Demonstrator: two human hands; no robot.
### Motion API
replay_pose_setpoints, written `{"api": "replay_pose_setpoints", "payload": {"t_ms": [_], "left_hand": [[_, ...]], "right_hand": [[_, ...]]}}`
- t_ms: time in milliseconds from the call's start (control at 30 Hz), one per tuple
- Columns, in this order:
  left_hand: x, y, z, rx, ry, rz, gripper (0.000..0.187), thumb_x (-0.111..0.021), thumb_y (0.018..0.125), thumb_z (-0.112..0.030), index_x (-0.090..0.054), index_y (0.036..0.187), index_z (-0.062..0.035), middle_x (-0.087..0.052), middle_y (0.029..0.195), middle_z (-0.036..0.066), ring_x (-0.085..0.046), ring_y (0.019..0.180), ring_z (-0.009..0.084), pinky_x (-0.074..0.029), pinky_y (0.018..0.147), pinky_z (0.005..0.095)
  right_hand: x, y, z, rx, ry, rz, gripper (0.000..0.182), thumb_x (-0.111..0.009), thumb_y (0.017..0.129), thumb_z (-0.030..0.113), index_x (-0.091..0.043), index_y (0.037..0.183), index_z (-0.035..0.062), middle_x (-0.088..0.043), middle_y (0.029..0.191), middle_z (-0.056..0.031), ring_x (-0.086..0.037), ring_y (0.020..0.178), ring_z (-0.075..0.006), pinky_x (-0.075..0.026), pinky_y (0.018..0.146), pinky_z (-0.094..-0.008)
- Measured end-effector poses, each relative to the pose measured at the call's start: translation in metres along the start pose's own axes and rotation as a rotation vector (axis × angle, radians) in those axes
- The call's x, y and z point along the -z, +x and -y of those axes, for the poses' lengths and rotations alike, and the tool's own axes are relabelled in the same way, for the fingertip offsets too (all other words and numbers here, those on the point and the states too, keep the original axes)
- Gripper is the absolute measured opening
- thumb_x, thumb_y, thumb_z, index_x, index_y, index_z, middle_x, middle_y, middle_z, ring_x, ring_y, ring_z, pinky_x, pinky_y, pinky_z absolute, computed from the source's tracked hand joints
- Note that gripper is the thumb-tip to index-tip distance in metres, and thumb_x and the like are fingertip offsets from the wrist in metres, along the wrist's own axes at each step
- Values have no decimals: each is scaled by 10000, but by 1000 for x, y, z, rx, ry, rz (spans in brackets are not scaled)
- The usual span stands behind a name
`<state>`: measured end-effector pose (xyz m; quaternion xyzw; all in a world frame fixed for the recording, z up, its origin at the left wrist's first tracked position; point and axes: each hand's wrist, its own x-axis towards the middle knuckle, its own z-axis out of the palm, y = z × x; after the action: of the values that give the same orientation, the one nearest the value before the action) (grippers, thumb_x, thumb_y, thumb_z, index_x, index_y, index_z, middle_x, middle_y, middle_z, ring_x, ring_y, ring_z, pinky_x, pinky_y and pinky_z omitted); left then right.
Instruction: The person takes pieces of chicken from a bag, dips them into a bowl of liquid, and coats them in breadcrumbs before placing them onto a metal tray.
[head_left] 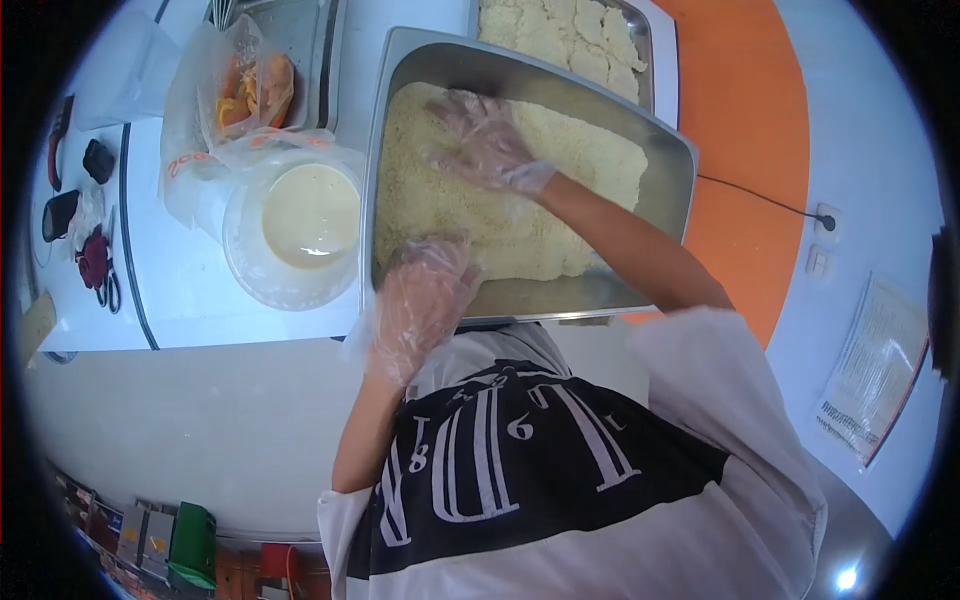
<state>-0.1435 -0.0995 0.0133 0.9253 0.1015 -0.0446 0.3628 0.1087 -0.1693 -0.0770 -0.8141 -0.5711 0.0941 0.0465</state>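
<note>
A deep metal pan (660, 210) holds a layer of pale yellow crumbs (580, 170). Inside it, my right hand (485, 145), in a clear plastic glove, lies on the crumbs with its fingers spread. My left hand (425, 285), gloved the same way, is at the pan's near left corner. Its fingers curl down at the crumbs, and whatever they may hold is hidden. Just left of the pan stands a white bowl (243, 240) containing a cream-coloured liquid batter (312, 215).
Behind the pan is a tray of pale, crumb-coated pieces (565, 35). An orange-filled plastic bag (255, 90) lies near a metal tray (315, 60) at upper left. Scissors (108, 285) and small dark items lie farther left. A cord (760, 197) runs to a wall socket.
</note>
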Motion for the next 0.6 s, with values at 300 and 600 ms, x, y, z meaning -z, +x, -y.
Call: {"api": "replay_pose_setpoints", "payload": {"t_ms": [300, 600], "left_hand": [[-10, -10, -19, 158, 31, -26, 374, -670, 1052, -310, -688, 1309, -39, -724, 1083, 190, -697, 975, 408, -573, 837, 489], [-4, 7, -26, 100, 36, -418, 257, -732, 1010, -194, -735, 1216, -41, -711, 966, 210, -684, 894, 422, -556, 791, 506]], "right_hand": [[-30, -42, 16, -122, 196, -201, 862, -630, 968, 632, -552, 1527, -20, -477, 1636, -241, -401, 1547, -412, -291, 1261, -568], [23, -31, -42, 6, 552, -207, 650, -610, 1035, 459, -601, 1495, 1, -593, 1517, -243, -611, 1314, -395, -453, 1124, -531]]}}
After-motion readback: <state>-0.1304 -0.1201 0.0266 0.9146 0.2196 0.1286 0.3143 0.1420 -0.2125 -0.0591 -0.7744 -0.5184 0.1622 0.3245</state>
